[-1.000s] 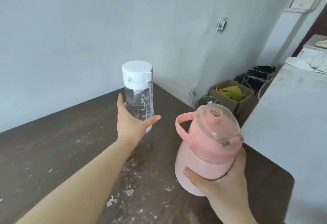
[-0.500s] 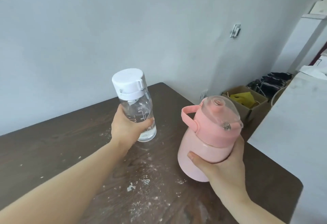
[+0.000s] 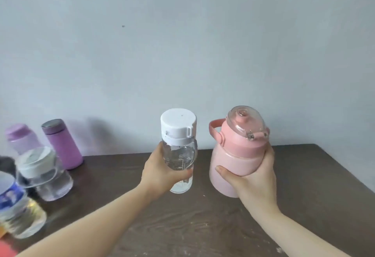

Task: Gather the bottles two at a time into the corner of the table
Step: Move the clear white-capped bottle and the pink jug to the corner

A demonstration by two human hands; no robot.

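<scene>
My left hand [image 3: 162,172] grips a clear bottle with a white cap [image 3: 179,147], held upright above the dark wooden table [image 3: 203,226]. My right hand [image 3: 251,179] holds a round pink bottle with a clear lid and a loop handle [image 3: 239,145], also off the table, just right of the clear one. At the far left several bottles stand together: a purple flask [image 3: 63,145], a pale lilac bottle [image 3: 20,138], a clear wide bottle with a white lid [image 3: 44,173] and a clear bottle with a blue label [image 3: 18,210].
A plain grey wall [image 3: 182,43] runs along the table's far edge. The table's right edge slants down at the right [image 3: 345,175]. White flecks dot the tabletop near me. Something red shows at the bottom left corner [image 3: 6,250].
My left hand closed on the clear bottle and lifted it. Both bottles are now raised side by side, and my view has swung left, bringing the group of bottles into sight.
</scene>
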